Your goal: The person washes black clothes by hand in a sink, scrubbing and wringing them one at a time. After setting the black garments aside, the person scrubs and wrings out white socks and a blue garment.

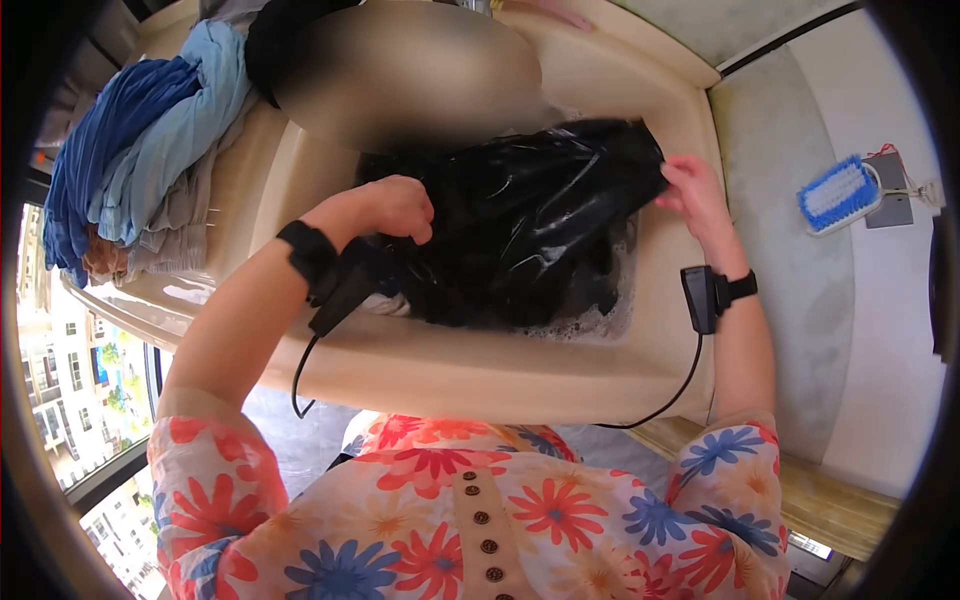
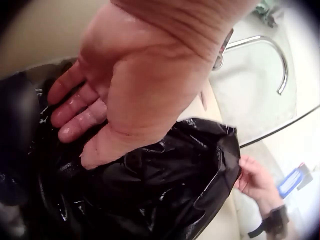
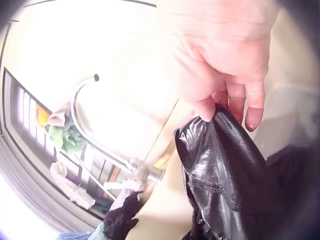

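A wet, shiny black garment [image 1: 540,200] with a stitched seam lies in the beige sink [image 1: 480,365], partly in sudsy water [image 1: 600,325]. My right hand [image 1: 700,195] pinches its hem at the right side of the basin, between thumb and fingers, raising that end. In the right wrist view, the lifted end of the garment [image 3: 220,170] hangs below the fingertips. Over the garment's left part is my left hand [image 1: 395,208]. The left wrist view shows that hand's fingers [image 2: 75,107] loosely extended and wet, with the thumb apart from them.
Blue and grey clothes [image 1: 150,150] are heaped on the ledge at left. A curved faucet [image 2: 272,45] rises behind the basin. A blue-and-white brush [image 1: 838,195] hangs on the right wall. A blurred patch [image 1: 420,75] covers the basin's far left. Black cables run from both wrist cameras.
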Demonstrator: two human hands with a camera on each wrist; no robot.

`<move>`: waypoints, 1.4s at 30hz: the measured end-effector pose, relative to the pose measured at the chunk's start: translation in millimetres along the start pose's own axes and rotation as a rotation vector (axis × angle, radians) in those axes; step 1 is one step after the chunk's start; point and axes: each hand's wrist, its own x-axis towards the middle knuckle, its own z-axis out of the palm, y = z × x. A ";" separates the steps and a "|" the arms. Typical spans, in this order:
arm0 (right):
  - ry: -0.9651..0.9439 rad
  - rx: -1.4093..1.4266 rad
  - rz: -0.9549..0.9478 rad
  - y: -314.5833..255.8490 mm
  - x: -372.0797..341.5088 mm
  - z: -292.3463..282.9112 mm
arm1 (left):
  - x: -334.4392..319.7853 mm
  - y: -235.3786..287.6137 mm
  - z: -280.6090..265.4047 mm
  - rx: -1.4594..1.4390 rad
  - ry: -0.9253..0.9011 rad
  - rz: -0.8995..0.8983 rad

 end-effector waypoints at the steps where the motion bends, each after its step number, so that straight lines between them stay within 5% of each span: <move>1: 0.038 -0.007 0.055 12.8 -1.7 -12.9 | -7.0 2.1 -2.7 -0.211 0.059 -0.038; 4: 0.131 -0.287 0.233 36.0 -11.9 -21.4 | -20.5 0.2 -9.8 -0.331 0.021 -0.023; 7: 0.086 -0.564 0.146 44.6 -11.9 -5.7 | -39.1 2.9 -16.0 -0.349 -0.158 0.076; 9: -0.028 -0.556 -0.242 66.6 9.4 8.8 | -48.1 7.2 -15.4 -0.344 -0.182 0.077; 13: -0.361 -0.466 -0.559 34.7 -8.4 102.3 | -56.2 23.2 -11.6 -0.363 -0.205 0.109; 15: -0.407 -0.774 -0.692 24.9 -18.5 137.6 | -58.4 29.8 -8.8 -0.378 -0.210 0.122; 18: -0.561 -1.188 -0.571 19.7 -23.4 163.7 | -67.2 40.2 -7.3 -0.562 -0.258 0.169; 19: -0.563 -1.191 -0.574 22.3 -16.5 164.3 | -73.5 44.2 -11.0 -0.572 -0.265 0.194; 21: -0.751 -1.017 -0.236 26.1 -3.8 158.7 | -78.2 39.4 -12.6 -0.588 -0.264 0.219; 22: -0.755 -1.025 -0.239 23.9 -8.8 151.0 | -77.4 30.1 -12.8 -0.714 -0.134 0.255; 24: -0.925 -0.356 -0.180 15.7 -38.2 135.5 | -74.6 20.1 -23.2 -0.983 0.169 0.375; 26: -0.894 -0.341 -0.358 9.2 -67.2 134.5 | -75.7 31.0 -54.4 -0.999 0.419 0.447; 28: -0.844 -0.553 -0.467 19.1 -63.2 137.4 | -62.9 39.2 -78.9 -1.087 0.452 0.507; 30: -0.710 -0.932 -0.192 -3.6 -54.0 135.9 | -43.8 43.4 -89.8 -1.086 0.531 0.559; 31: -0.542 -0.693 -0.159 -17.4 -49.1 127.7 | -36.6 35.9 -92.0 -1.086 0.533 0.551; 33: -0.261 -0.231 -0.154 -13.2 -0.8 84.0 | -20.9 26.8 -89.5 -0.504 0.907 0.366; 36: -0.024 -0.239 -0.406 -6.5 30.1 37.8 | -7.9 3.9 -69.2 -0.415 0.669 0.160; 38: -0.088 -0.555 -0.480 1.6 14.9 45.9 | -4.0 1.4 -51.5 -0.307 0.415 0.168; 40: -0.493 -0.720 -0.325 14.3 -17.8 85.6 | 7.9 8.1 -32.9 -0.042 0.150 0.057; 42: -0.430 -1.087 -0.638 44.2 -41.3 121.4 | 20.9 11.8 -11.0 0.190 0.031 0.135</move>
